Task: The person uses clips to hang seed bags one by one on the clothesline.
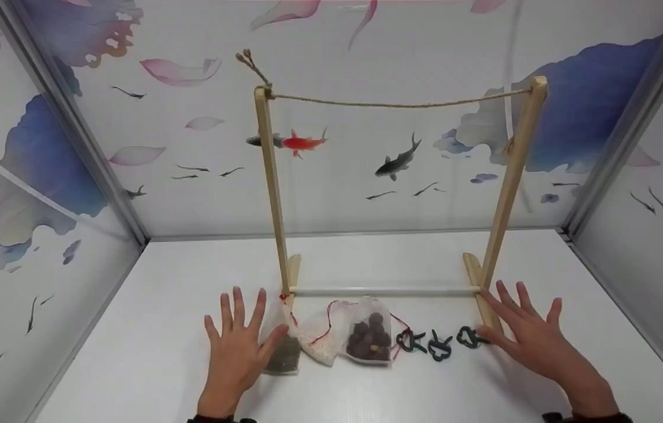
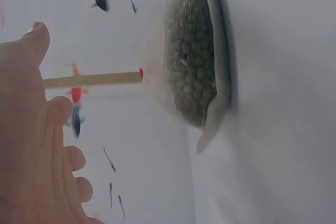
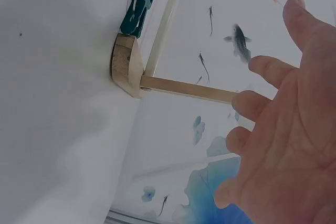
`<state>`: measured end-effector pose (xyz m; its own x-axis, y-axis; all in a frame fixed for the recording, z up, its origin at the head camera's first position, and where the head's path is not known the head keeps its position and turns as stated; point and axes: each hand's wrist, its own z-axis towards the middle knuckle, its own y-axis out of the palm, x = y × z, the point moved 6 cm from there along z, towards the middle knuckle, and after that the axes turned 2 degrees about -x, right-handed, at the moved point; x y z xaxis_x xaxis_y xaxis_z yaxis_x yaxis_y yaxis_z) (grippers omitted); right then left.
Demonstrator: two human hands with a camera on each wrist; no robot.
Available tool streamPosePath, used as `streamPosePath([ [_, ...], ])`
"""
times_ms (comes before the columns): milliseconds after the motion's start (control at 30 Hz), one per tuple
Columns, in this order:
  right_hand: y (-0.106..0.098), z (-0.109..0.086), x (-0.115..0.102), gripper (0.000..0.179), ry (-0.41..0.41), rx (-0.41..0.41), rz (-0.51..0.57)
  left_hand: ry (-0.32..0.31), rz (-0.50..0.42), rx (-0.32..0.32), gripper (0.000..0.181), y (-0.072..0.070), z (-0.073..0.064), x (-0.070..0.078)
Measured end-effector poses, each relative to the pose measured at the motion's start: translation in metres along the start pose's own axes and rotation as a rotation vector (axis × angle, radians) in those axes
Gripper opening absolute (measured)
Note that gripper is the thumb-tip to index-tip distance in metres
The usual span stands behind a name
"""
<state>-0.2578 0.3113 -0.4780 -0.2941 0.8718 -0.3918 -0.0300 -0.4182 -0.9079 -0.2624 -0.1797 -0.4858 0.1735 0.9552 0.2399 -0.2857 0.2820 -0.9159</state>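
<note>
Walls: white panels (image 1: 331, 208) printed with fish, petals and blue leaves, meeting at grey metal corner posts (image 1: 81, 126).
Counter: a white top (image 1: 137, 335) across the lower part of the frame.
Stand: a wooden stand (image 1: 275, 205), upright in the middle of the frame, a thin rope (image 1: 416, 106) sagging between its post tops and a white bar (image 1: 384, 291) joining its posts low down.
Bags: three sheer bags in a row at lower centre, in front of the bar; the left bag (image 1: 287, 358) holds greenish pieces, the middle bag (image 1: 320, 348) pale grains, the right bag (image 1: 368, 341) dark round pieces; red cords (image 1: 330, 317) trail from them.
Clips: three dark green clips (image 1: 440, 348) at lower right of centre, the rightmost just beside the stand's right foot.
Left hand: at lower left (image 1: 236, 355), raised beside the left bag; grip empty, fingers straight and apart.
Right hand: at lower right (image 1: 534, 341), fingers spread, grip likewise empty; whether its fingertips touch the right post I cannot tell.
Sleeves: dark cuffs (image 1: 598, 419) along the bottom edge.
</note>
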Motion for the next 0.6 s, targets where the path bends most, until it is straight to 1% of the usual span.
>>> streamPosePath([
  [133, 0.003, 0.002, -0.004, 0.068, -0.008, -0.032, 0.104, 0.007, -0.041, -0.034, 0.082, 0.004, 0.004, 0.015],
  [200, 0.005, 0.002, -0.006, 0.067, -0.008, -0.059, 0.157, 0.022, -0.072, -0.043, 0.082, 0.006, 0.006, 0.024],
  [267, 0.007, 0.003, -0.008, 0.066, -0.012, -0.093, 0.189, 0.052, -0.108, -0.041, 0.081, 0.008, 0.008, 0.034],
  [333, 0.010, 0.005, -0.011, 0.065, -0.014, -0.135, 0.212, 0.116, -0.146, -0.021, 0.080, 0.009, 0.010, 0.045],
  [400, 0.013, 0.006, -0.014, 0.064, -0.030, -0.156, 0.192, 0.209, -0.185, 0.008, 0.081, 0.010, 0.012, 0.059],
  [500, 0.014, 0.009, -0.017, 0.061, -0.079, -0.138, 0.142, 0.365, -0.228, 0.051, 0.083, 0.011, 0.015, 0.080],
  [533, 0.015, 0.009, -0.018, 0.059, -0.099, -0.125, 0.114, 0.404, -0.232, 0.067, 0.083, 0.012, 0.016, 0.086],
  [567, 0.015, 0.010, -0.018, 0.057, -0.124, -0.111, 0.080, 0.430, -0.232, 0.081, 0.084, 0.013, 0.018, 0.092],
  [600, 0.015, 0.010, -0.018, 0.055, -0.141, -0.106, 0.061, 0.442, -0.231, 0.091, 0.083, 0.014, 0.020, 0.098],
])
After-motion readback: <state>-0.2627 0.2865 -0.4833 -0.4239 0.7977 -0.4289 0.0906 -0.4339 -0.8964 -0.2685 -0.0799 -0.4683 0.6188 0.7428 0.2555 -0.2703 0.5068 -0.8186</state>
